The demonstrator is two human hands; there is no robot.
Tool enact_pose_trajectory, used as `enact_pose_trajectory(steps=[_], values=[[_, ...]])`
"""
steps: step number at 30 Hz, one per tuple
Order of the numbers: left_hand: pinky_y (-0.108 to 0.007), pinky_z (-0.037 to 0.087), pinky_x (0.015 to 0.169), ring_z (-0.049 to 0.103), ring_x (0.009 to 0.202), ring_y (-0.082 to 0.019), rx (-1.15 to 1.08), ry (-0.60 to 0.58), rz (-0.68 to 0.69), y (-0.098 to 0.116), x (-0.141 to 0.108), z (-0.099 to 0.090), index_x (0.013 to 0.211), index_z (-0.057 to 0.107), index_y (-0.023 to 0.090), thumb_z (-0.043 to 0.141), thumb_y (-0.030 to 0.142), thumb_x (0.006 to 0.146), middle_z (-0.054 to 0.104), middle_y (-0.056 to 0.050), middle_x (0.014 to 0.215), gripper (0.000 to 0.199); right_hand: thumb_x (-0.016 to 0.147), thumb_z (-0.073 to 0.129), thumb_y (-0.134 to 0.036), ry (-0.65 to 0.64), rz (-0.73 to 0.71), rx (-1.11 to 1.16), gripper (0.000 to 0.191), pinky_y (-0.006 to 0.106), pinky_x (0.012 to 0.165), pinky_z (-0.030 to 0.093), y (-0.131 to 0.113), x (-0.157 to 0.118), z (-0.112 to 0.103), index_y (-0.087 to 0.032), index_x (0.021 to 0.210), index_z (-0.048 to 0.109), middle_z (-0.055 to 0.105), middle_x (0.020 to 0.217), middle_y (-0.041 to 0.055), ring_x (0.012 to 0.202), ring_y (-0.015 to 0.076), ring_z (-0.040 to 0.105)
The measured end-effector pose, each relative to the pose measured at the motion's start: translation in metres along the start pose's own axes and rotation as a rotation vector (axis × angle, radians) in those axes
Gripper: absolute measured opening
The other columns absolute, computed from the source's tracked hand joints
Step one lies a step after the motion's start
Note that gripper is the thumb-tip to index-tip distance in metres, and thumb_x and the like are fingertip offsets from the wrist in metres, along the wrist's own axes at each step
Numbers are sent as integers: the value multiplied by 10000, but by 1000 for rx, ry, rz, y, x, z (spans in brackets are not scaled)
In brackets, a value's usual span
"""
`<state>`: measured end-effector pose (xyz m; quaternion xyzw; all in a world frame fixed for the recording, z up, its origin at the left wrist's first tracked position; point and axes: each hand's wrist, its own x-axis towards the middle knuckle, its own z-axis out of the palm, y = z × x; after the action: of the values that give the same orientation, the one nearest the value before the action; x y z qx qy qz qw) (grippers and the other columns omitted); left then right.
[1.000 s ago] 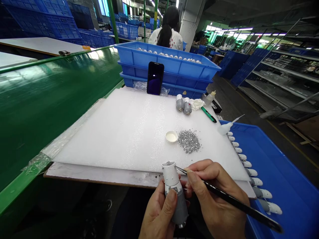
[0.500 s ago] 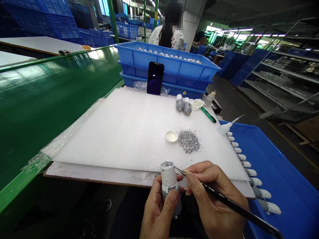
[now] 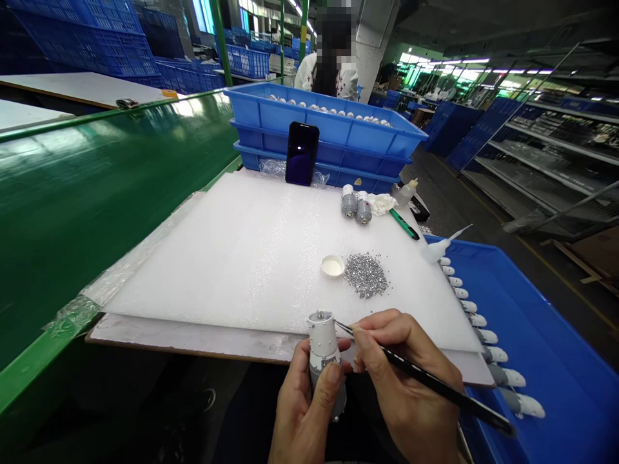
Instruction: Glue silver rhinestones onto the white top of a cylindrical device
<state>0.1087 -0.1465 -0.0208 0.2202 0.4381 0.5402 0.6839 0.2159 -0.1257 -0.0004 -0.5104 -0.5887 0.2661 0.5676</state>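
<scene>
left hand [image 3: 304,406]: gripping the gearmotor [image 3: 325,361] upright, lower centre
right hand [image 3: 406,386]: pinching the brush [image 3: 425,380], tip at its top
progress: a row of finished units [image 3: 488,335] in the tray [image 3: 556,361]; this one unfinished

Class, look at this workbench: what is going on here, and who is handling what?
A person holds a small grey-and-white motor unit upright in the left hand. The right hand holds a thin black tool with its tip at the unit's top. On the white foam mat lie a pile of tiny silver parts and a small white cap. Similar units line the blue tray at right.
</scene>
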Motion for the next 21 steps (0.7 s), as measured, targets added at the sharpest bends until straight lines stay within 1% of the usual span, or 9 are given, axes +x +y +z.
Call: enact_pose_trajectory(steps=[2, 4, 6, 8, 10, 12, 15, 17, 21], values=[[-328, 440, 926, 630, 972, -225, -66, -29, -48, 0, 0, -1, 1043, 695, 196, 684, 345, 859, 738, -82, 1047, 237, 876, 641, -152, -12, 31, 38, 114, 226, 492, 555, -1, 2, -3, -222, 819, 572, 658, 844, 7, 581, 125, 671], [-295, 474, 777, 631, 816, -188, -117, -50, -118, 3, -1, -4, 1024, 684, 174, 659, 367, 872, 742, -93, 1007, 248, 861, 651, -140, 7, 17, 52, 115, 197, 458, 549, -2, 4, -8, -220, 816, 582, 661, 862, 3, 531, 100, 656], [-264, 457, 627, 606, 674, -157, -173, -87, -201, 6, -3, -7, 971, 675, 158, 625, 412, 883, 741, -99, 942, 273, 840, 659, -116, 44, -49, 20, 122, 172, 470, 548, -3, 5, -14, -215, 806, 598, 668, 844, 4, 553, 93, 658], [-239, 425, 561, 586, 578, -136, -232, -164, -305, 10, -4, -11, 907, 676, 142, 569, 476, 900, 720, -86, 800, 350, 823, 661, -83, 42, -134, -13, 134, 163, 525, 564, -3, 6, -20, -208, 814, 615, 680, 829, 12, 635, 104, 676], [-227, 409, 545, 576, 530, -128, -264, -246, -416, 13, -4, -13, 851, 690, 118, 492, 526, 922, 665, -68, 670, 458, 813, 657, -41, -11, -208, -11, 171, 165, 606, 582, -2, 7, -25, -204, 854, 623, 690, 835, 16, 735, 115, 689], [-230, 411, 559, 567, 523, -133, -247, -296, -486, 15, -4, -14, 756, 692, 90, 414, 542, 944, 611, -69, 583, 562, 810, 644, -5, -70, -258, 6, 219, 160, 658, 580, -1, 8, -28, -200, 907, 623, 696, 861, 16, 795, 111, 690], [-236, 410, 570, 541, 543, -137, -176, -277, -485, 18, -3, -14, 662, 682, 95, 367, 510, 965, 612, -87, 600, 603, 807, 645, 10, -120, -287, 10, 249, 163, 685, 573, 0, 8, -31, -199, 940, 618, 698, 889, 17, 839, 113, 692], [-224, 390, 557, 514, 546, -127, -144, -256, -490, 20, -3, -14, 686, 697, 94, 375, 502, 966, 613, -80, 614, 591, 810, 646, 9, -146, -287, 17, 255, 181, 683, 581, 0, 8, -33, -201, 951, 615, 700, 900, 20, 835, 123, 699], [-227, 375, 567, 504, 554, -130, -87, -236, -482, 24, -6, -14, 858, 718, 77, 383, 499, 965, 621, -74, 600, 550, 805, 652, 18, -174, -291, 19, 287, 216, 685, 598, 1, 7, -37, -209, 976, 612, 705, 898, 19, 839, 145, 711]])
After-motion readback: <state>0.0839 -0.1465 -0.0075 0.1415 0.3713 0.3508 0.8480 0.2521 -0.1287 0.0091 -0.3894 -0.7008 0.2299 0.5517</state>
